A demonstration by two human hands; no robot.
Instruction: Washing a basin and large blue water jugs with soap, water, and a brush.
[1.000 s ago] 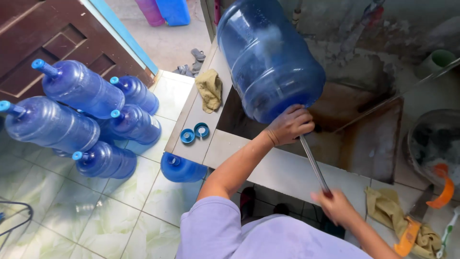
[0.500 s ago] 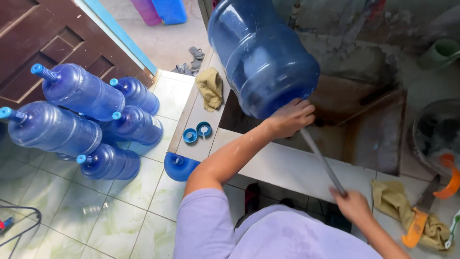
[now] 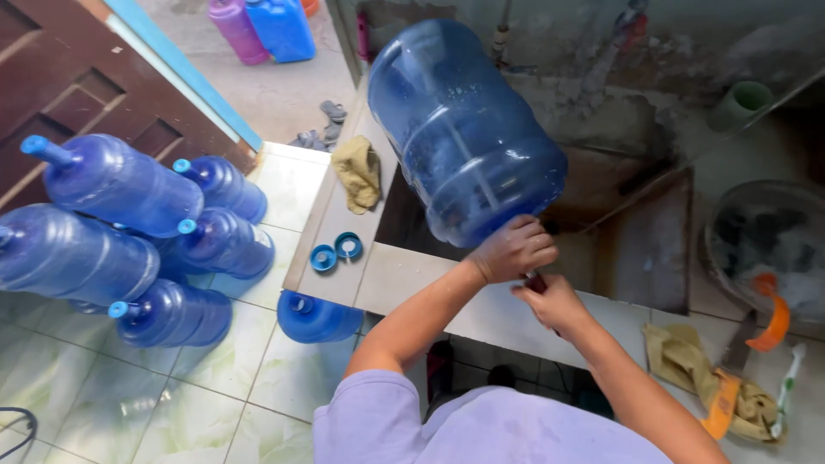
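Head view, the only one. Big blue water jug point(image 3: 464, 129) is tipped mouth-down over the concrete sink point(image 3: 636, 249), body running to 11 o'clock, mouth end at the person's hands, near frame center. Left hand point(image 3: 513, 247) wraps the jug's neck from below, fingers closed tight on it. Right hand point(image 3: 554, 301) sits just beside it at 5 o'clock, fist closed on a dark handle point(image 3: 535, 281); a pale rod shows through the jug wall, prob. the same tool, can't tell for sure. Both forearms come up from the lilac shirt point(image 3: 481, 430) at 6 o'clock.

On the ledge point(image 3: 404, 275), at 9 o'clock of the hands: two blue caps point(image 3: 336, 252) side by side; a yellow rag point(image 3: 358, 170) further up at 11. Under the ledge edge, one blue jug point(image 3: 316, 316) stands on the tile floor. W/ necks pointing left, a stack of jugs point(image 3: 129, 232) lies on its side at 9 o'clock, against the brown door point(image 3: 77, 86). At 12, top edge: purple and blue canisters point(image 3: 262, 27). At 3 o'clock, a basin point(image 3: 765, 245); at 4–5, a second rag point(image 3: 700, 369) w/ an orange tool point(image 3: 720, 404) on it.
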